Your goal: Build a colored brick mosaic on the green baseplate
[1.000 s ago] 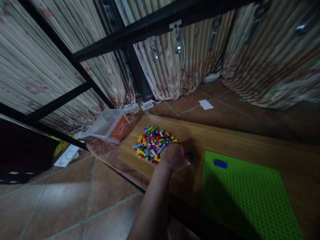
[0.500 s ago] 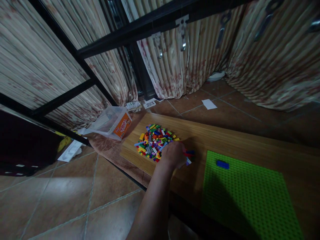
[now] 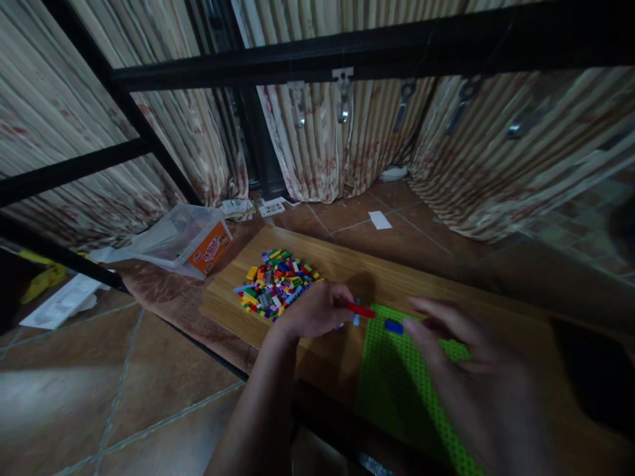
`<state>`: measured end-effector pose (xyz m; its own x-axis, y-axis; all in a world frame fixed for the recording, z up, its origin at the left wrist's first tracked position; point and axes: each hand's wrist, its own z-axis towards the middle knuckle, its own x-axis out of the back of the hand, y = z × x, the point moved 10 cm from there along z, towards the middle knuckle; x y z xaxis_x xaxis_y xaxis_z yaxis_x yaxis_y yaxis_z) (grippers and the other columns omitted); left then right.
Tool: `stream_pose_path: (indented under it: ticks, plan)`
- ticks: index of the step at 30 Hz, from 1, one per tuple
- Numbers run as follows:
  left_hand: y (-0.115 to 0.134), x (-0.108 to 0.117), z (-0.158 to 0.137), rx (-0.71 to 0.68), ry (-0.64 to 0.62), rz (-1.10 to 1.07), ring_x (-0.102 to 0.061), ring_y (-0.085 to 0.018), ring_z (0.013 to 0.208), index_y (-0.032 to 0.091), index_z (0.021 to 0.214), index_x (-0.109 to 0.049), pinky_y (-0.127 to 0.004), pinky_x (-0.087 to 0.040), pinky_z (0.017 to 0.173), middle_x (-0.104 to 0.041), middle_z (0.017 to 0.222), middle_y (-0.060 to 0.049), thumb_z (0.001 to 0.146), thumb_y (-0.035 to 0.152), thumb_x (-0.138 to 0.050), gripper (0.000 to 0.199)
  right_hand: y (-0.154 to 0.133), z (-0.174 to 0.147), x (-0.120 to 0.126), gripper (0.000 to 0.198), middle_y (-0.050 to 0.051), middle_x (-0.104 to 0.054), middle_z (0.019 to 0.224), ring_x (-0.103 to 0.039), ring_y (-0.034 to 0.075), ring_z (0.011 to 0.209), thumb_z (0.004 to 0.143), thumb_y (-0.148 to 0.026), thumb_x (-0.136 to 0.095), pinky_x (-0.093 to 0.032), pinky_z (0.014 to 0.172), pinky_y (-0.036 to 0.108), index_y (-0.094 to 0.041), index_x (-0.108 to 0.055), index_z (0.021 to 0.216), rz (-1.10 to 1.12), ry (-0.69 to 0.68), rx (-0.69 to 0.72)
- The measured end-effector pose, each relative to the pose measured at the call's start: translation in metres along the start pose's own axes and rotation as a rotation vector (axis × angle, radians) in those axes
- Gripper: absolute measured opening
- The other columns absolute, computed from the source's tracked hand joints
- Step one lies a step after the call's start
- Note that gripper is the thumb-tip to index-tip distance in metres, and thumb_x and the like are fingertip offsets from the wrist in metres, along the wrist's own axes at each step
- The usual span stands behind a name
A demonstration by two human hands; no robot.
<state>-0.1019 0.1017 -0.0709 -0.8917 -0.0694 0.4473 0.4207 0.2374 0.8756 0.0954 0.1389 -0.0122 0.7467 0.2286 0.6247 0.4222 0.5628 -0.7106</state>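
Observation:
My left hand is closed on a long red toy brick, which sticks out to the right of its fingers. Beside it on the left lies a heap of mixed toy bricks. A few small pale bricks show just under the red one. My right hand, blurred by motion, hovers over the green studded baseplate with thumb and fingers apart. A blue brick sits near the baseplate's far left corner, close to my right thumb.
The wooden bench top carries the heap and baseplate. A clear plastic tub with an orange label stands at its left end. A dark flat object lies at the right. Behind are a black metal frame with hooks and striped curtains.
My left hand has come away from the heap's right edge with the red brick in it. My right hand has entered over the baseplate. The view has turned to the right.

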Motion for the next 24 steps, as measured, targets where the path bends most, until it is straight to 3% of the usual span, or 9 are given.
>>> stream_pose_path:
  ticks: [3,5,9,14,19,24]
  plan:
    - [0.013,-0.008,-0.001,-0.043,-0.06,-0.199,-0.05,-0.007,0.055,0.014,0.085,-0.064,-0.017,-0.038,0.052,-0.061,0.065,0.002,0.077,0.027,-0.062,0.016,-0.01,0.028,-0.044,0.029,0.005,-0.066,0.11,-0.063,0.018,0.094,0.089,-0.037,-0.054,-0.052,0.08,0.033,-0.027,-0.063,0.115,0.133,-0.17,-0.036]
    - [0.019,-0.01,-0.001,-0.05,-0.065,-0.294,-0.049,-0.006,0.055,0.013,0.082,-0.064,-0.017,-0.038,0.054,-0.059,0.063,0.003,0.075,0.026,-0.064,0.015,-0.01,0.031,-0.062,0.027,0.005,-0.068,0.106,-0.064,0.018,0.094,0.089,-0.036,-0.052,-0.051,0.082,0.033,-0.026,-0.065,0.11,0.229,-0.21,-0.061]
    - [0.021,-0.012,0.0,-0.026,-0.04,-0.471,-0.049,-0.006,0.057,0.013,0.082,-0.064,-0.019,-0.04,0.059,-0.058,0.065,0.003,0.073,0.026,-0.068,0.017,0.005,0.026,-0.065,0.024,0.005,-0.071,0.101,-0.065,0.02,0.093,0.086,-0.037,-0.056,-0.05,0.084,0.035,-0.025,-0.069,0.103,0.337,-0.142,-0.141]
    - [0.014,-0.022,0.007,0.006,-0.042,-0.659,-0.057,-0.01,0.071,0.013,0.098,-0.062,-0.023,-0.043,0.069,-0.064,0.081,-0.001,0.063,0.024,-0.078,0.04,0.022,0.022,-0.068,0.023,0.003,-0.073,0.094,-0.066,0.019,0.086,0.083,-0.037,-0.059,-0.051,0.078,0.032,-0.025,-0.07,0.099,0.418,-0.121,-0.256]
    - [0.015,-0.03,0.011,-0.03,-0.086,-0.574,-0.057,-0.01,0.072,0.014,0.097,-0.062,-0.024,-0.045,0.072,-0.065,0.081,-0.001,0.066,0.021,-0.074,0.034,0.03,0.022,-0.073,0.026,0.002,-0.072,0.082,-0.065,0.017,0.072,0.081,-0.039,-0.059,-0.052,0.068,0.03,-0.021,-0.07,0.097,0.446,-0.145,-0.301]
    - [0.004,-0.025,0.012,-0.007,-0.043,-0.196,-0.059,-0.011,0.072,0.015,0.094,-0.066,-0.021,-0.045,0.068,-0.067,0.079,0.0,0.071,0.016,-0.063,0.023,0.06,0.028,-0.046,0.032,0.007,-0.074,0.09,-0.069,0.021,0.077,0.079,-0.043,-0.06,-0.054,0.072,0.036,-0.019,-0.069,0.098,0.414,-0.058,-0.384]
